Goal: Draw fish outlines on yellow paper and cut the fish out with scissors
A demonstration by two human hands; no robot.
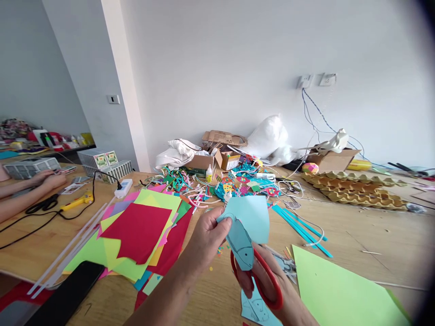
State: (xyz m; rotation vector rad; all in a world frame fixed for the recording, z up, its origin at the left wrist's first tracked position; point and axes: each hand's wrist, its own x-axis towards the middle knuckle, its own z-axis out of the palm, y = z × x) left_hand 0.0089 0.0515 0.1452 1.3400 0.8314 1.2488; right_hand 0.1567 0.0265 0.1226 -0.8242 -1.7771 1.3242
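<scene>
My left hand (216,228) pinches a light blue sheet of paper (253,213) by its left side, thumb on top. A fish outline with an eye is drawn on the partly cut flap (242,242) that hangs toward me. The fingers of my right hand (268,271) go through the loops of red-handled scissors (272,285), held just below the flap. The scissors' blades are hidden behind the paper. Under my right hand another blue piece with fish drawings (256,308) lies on the table.
Stacked coloured sheets (142,231) lie left of my hands, near a black phone (68,294). A large green sheet (340,290) and blue strips (302,228) are on the right. Behind stand egg trays (356,192) and a glue bottle (209,174). Another person's hands (50,179) are at far left.
</scene>
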